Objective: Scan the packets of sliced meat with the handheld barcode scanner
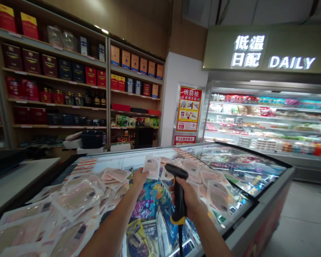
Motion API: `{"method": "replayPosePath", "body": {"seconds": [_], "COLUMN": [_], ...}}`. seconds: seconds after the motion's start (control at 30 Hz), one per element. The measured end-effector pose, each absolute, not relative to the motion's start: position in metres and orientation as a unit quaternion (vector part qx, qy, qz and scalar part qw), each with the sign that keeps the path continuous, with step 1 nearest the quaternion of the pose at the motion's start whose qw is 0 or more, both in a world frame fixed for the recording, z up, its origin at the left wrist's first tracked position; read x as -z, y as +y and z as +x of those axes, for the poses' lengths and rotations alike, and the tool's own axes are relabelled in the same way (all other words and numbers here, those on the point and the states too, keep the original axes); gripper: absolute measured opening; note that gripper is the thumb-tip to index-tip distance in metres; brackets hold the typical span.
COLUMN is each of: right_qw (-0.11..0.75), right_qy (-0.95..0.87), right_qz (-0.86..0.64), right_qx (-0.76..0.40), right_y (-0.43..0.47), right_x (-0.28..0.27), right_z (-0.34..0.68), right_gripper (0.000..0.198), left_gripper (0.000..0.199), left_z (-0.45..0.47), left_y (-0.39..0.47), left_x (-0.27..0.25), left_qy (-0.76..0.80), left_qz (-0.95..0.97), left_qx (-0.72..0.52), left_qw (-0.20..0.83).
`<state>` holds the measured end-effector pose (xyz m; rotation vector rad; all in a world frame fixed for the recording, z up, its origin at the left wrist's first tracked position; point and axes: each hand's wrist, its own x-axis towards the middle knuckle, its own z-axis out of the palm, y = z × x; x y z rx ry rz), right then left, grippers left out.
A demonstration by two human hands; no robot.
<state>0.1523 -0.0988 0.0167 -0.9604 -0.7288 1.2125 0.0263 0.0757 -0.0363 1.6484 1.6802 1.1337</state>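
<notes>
My left hand (140, 177) reaches out over the chest freezer and pinches the edge of a clear, flat vacuum-sealed packet (152, 167) with pale contents. Wrapped in my right hand (189, 198) is a black and yellow barcode scanner (179, 200), its head angled toward that packet and its cord hanging down. More such packets lie in a heap (77, 196) to the left of my left arm. Others are spread on the right (218, 196), beyond my right hand. Between my arms, colourful frozen-food bags (147, 203) show inside the freezer.
The freezer's glass lid (243, 164) and its rim (273, 192) run off to the right. A pale counter (24, 178) stands at the left. Behind are shelves of boxed goods (50, 66), a red fire-hydrant notice (189, 109) and a lit refrigerated display (267, 125).
</notes>
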Motion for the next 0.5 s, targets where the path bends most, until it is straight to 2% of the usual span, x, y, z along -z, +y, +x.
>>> {"method": "replayPosePath", "body": {"seconds": [0.5], "right_qw": [0.641], "right_qy": [-0.341], "right_qz": [-0.427], "right_qx": [-0.539], "right_y": [-0.101], "right_x": [-0.023], "right_z": [0.139], "right_gripper": [0.025], "left_gripper": [0.023], "left_z": [0.012], "left_y": [0.065], "left_x": [0.033], "left_qy": [0.615], "left_qz": [0.62], "left_qx": [-0.42], "left_qw": [0.247]}}
